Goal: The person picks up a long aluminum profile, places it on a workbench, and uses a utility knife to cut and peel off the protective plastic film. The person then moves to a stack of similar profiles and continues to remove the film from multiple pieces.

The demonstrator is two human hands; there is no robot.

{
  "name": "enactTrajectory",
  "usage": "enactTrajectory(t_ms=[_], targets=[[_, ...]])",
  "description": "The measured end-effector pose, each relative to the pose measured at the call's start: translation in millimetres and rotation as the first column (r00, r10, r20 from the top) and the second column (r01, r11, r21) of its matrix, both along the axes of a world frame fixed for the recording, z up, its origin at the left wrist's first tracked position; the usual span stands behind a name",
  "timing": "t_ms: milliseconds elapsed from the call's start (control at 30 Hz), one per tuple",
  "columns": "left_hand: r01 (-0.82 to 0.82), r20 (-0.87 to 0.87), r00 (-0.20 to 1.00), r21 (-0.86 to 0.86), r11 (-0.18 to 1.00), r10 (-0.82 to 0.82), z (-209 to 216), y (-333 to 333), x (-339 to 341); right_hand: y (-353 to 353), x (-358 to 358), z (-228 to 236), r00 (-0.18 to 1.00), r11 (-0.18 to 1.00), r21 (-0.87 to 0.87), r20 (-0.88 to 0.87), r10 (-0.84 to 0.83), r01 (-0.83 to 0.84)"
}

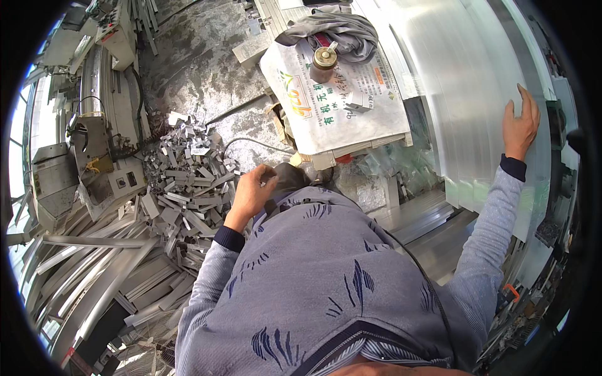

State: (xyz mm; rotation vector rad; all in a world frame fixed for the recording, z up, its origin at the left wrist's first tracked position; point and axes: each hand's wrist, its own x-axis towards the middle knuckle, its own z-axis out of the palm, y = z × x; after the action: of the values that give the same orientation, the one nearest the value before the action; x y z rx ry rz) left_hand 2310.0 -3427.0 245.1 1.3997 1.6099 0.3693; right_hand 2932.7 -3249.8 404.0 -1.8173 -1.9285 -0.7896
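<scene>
My right hand [522,122] is stretched out to the right, fingers apart, over a stack of long silvery metal profiles [464,81]. It appears to rest on their surface and grips nothing. My left hand [253,193] hangs in front of my body with its fingers curled in; a tiny pale spot shows at the fingertips, too small to name. Ahead of me a white printed sack [295,128] covers a low stand. On it are a lidded jar [325,57] with dark contents, a bundled grey cloth [351,31] and a small metal piece [357,102].
A heap of short metal offcuts [194,188] lies on the floor to my left. Longer scrap strips [94,294] pile up nearer me, below a grey machine [94,150]. A thin hose [251,141] crosses the floor. Clear plastic film [401,166] lies beside the profiles.
</scene>
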Motion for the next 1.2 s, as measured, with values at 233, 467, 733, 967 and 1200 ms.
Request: enactTrajectory(t_ms=[233, 467, 733, 967, 1200], targets=[[-0.033, -0.027, 0.999, 0.069, 0.997, 0.035, -7.8, 39.6, -14.3, 87.3, 93.8, 9.4, 0.921, 0.947, -0.039, 0.250, -0.299, 0.319], [0.023, 0.056, 0.998, 0.103, 0.994, -0.028, -35.4, 172.5, -51.0, 129.9, 146.2, -5.2, 0.832, 0.753, -0.385, 0.081, -0.549, 0.534], [0.137, -0.044, 0.990, 0.158, 0.978, -0.131, -130.5, 498.1, -95.4, 133.5, 126.2, -0.3, 0.769, 0.673, -0.416, 0.113, -0.629, 0.612], [0.188, -0.371, 0.923, 0.202, 0.961, -0.103, -243.1, 787.4, -54.3, 140.6, 108.5, 10.0, 0.759, 0.651, -0.506, 0.013, -0.650, 0.566], [0.101, -0.566, 0.823, 0.213, 0.972, 0.039, -303.5, 953.8, -15.7, 131.6, 110.7, 15.5, 0.748, 0.652, -0.561, -0.084, -0.658, 0.510]])
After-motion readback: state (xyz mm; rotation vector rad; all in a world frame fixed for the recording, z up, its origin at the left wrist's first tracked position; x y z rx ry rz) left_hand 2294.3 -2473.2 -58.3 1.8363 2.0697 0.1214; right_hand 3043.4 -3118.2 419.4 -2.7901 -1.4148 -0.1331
